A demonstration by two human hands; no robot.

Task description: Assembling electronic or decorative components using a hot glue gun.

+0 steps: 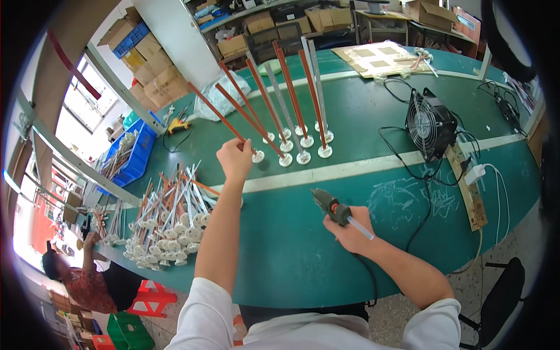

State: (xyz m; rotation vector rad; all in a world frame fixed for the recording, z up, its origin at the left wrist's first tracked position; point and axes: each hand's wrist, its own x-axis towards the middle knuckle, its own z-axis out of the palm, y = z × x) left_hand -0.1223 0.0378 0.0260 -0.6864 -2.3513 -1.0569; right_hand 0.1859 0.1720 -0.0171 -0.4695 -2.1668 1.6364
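At a green table (280,256), we pinch a tilted brown stick (213,109) near its round white base (258,157) with our left hand (235,158), beside other standing sticks (291,87), while our right hand (353,228) grips a dark glue gun (333,207), pointed away from us.

Black fan (430,123) standing on bench (280,251); cardboard boxes (158,84) towering, back left; red stool (153,298) standing beside co-worker (87,289); black chair (506,300) looming lower right.

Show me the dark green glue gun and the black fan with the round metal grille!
Dark green glue gun (330,204): head view, on its body.
Black fan with the round metal grille (426,122): head view, on its grille.
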